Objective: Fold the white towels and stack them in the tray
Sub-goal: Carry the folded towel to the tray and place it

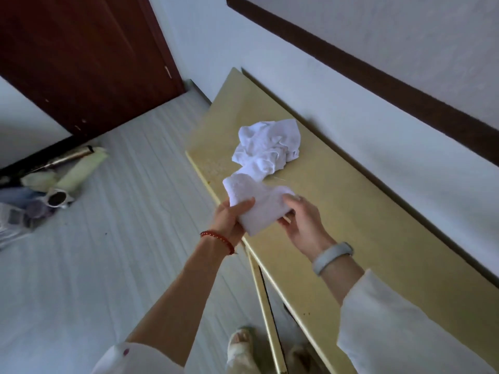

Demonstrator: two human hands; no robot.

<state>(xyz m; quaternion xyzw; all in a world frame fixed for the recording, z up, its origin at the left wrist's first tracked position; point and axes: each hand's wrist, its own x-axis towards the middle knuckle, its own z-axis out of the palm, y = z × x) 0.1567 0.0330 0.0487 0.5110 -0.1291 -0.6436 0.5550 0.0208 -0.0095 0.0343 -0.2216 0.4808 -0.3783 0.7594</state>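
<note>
We hold a folded white towel point(259, 205) between both hands, just above the near-left edge of the yellow counter point(351, 211). Our left hand point(232, 217) grips its left side, thumb lying across the top of the cloth and fingers curled underneath. Our right hand point(302, 222) closes on the right end, fingertips pressed into the fold; how far they wrap beneath it we cannot tell. A red bead bracelet point(220, 238) circles the left wrist and a pale bangle point(332, 256) the right, with white sleeves pushed back on both arms.

Just beyond the held towel, farther along the counter, a crumpled white towel point(270, 145) lies in a loose heap, its near end seeming to touch the folded one. The counter runs along a pale wall on the right. To the far left, on the grey striped floor point(121, 238), rolled items and clutter point(54, 184) sit near a dark red door point(81, 58).
</note>
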